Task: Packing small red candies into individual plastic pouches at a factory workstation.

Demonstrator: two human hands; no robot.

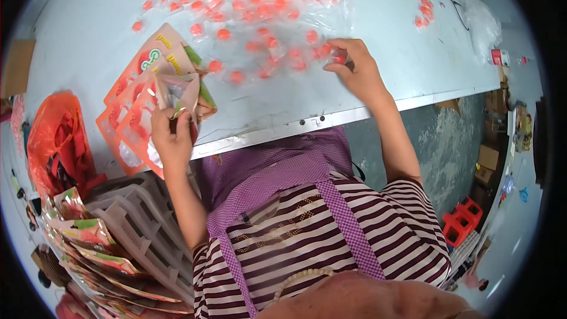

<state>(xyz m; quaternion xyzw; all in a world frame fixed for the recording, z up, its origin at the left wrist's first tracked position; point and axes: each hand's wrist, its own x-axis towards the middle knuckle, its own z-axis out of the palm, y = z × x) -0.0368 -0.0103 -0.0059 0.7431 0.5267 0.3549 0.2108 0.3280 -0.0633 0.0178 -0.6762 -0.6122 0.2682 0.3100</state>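
**Pouch Held Open at Table Edge, Candies Gathered at Right**

A pale blue table (88, 35) was seen to fill the upper part of the view, with its metal-trimmed front edge just before the person's body. A wide scatter of small red wrapped candies (260, 18) was spread across the far middle of the table. A fan of orange printed pouches (139, 91) was laid at the left, near the front edge. One open pouch (177, 97) was gripped from below by the left hand (171, 139), fingers closed around its lower part, the mouth turned upward. The right hand (354, 68) was rested well apart from that pouch, at the right edge of the scatter, fingers curled and pinched on a few candies (338, 57). A grey plastic crate (139, 218) and a stack of filled pouches (94, 248) were located below the table, at the left.
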